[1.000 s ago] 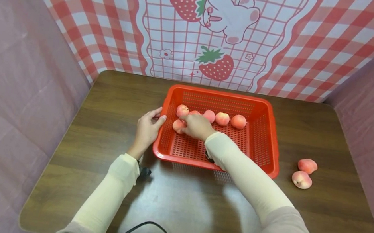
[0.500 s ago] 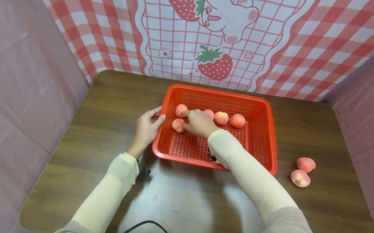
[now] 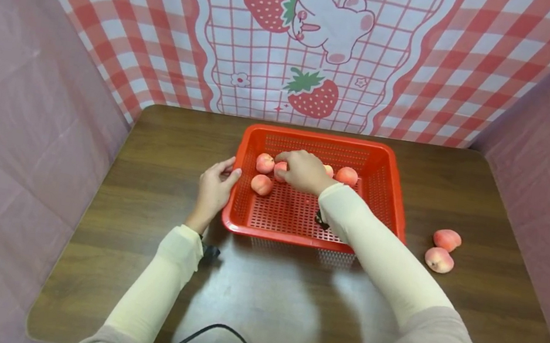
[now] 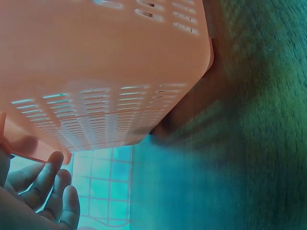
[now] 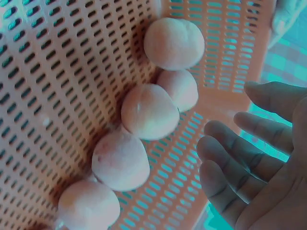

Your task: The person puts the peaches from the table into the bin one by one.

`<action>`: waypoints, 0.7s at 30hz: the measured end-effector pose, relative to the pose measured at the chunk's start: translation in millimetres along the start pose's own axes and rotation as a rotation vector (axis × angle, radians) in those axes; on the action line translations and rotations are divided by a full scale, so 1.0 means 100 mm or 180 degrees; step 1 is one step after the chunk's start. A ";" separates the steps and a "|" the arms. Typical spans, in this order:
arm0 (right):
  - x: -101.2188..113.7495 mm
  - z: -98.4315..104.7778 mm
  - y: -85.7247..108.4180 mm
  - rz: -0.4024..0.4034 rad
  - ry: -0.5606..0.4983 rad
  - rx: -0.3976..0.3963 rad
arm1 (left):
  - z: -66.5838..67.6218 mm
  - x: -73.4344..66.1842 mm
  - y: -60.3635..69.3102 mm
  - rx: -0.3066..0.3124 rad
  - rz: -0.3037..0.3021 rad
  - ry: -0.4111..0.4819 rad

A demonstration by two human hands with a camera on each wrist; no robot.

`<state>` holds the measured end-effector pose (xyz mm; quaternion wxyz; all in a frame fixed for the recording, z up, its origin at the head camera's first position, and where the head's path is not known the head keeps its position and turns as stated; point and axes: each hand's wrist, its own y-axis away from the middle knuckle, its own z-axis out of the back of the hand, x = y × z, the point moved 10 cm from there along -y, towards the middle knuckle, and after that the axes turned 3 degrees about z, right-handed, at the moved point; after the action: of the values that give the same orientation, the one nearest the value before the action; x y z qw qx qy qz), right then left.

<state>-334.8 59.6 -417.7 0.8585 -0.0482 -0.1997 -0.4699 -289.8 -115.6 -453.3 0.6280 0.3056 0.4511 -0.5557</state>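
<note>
My left hand [image 3: 215,192] is at the left end of a red perforated plastic basket [image 3: 276,236], its thumb touching the rim. In the left wrist view its loosely bent fingers [image 4: 43,184] lie along the outside of the rim. Inside the basket, my right hand [image 3: 307,172] hovers over a row of peaches, partly covering them. The right wrist view shows its fingers [image 5: 220,153] spread and apart from the fruit. Near the left wall sit a back peach [image 3: 265,163] and a front peach [image 3: 262,184]; another peach [image 3: 281,171] shows beside the right fingertips. Farther right lies a peach [image 3: 346,176].
Two more peaches, one behind [image 3: 447,240] and one in front [image 3: 439,259], lie on the wooden table [image 3: 143,193] to the right of the basket. A checked cloth [image 3: 157,29] hangs behind the table. A black cable [image 3: 209,327] curves near the front edge.
My right hand has withdrawn from the left peaches and shifted right and up, uncovering the peach beside its fingertips. The left hand stays at the rim.
</note>
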 end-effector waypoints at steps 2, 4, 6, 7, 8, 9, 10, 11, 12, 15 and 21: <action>-0.03 0.05 0.03 -0.0050 -0.0013 -0.0005 | 0.00 0.01 0.00 0.0001 0.0006 0.0012; -0.06 0.10 0.05 -0.0095 -0.0011 -0.0031 | 0.00 0.01 0.00 -0.0002 0.0010 0.0014; -0.10 0.15 0.06 -0.0130 -0.0010 -0.0080 | -0.01 0.01 0.00 -0.0001 0.0014 0.0012; -0.12 0.18 0.07 -0.0141 -0.0002 -0.0099 | -0.01 0.01 0.00 -0.0004 0.0013 0.0007; -0.14 0.21 0.08 -0.0143 -0.0002 -0.0121 | -0.01 0.01 0.00 -0.0001 0.0016 0.0004; -0.15 0.24 0.08 -0.0156 0.0002 -0.0131 | -0.01 0.01 0.00 0.0000 0.0016 -0.0006; -0.17 0.27 0.09 -0.0164 0.0000 -0.0136 | -0.01 0.01 0.00 0.0003 0.0019 -0.0009; -0.18 0.31 0.10 -0.0172 -0.0014 -0.0140 | -0.01 0.01 0.00 0.0007 0.0019 -0.0011; -0.20 0.34 0.11 -0.0178 -0.0018 -0.0145 | -0.01 0.01 0.00 0.0011 0.0018 -0.0012; -0.23 0.43 0.14 -0.0198 -0.0043 -0.0160 | 0.00 0.01 0.01 0.0014 0.0036 -0.0013; -0.30 0.57 0.20 -0.0233 -0.0056 -0.0274 | 0.00 0.00 0.01 0.0024 0.0060 -0.0021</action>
<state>-349.9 109.4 -375.1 0.8361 -0.0818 -0.1884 -0.5086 -289.3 -115.5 -453.4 0.6334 0.3104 0.4440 -0.5525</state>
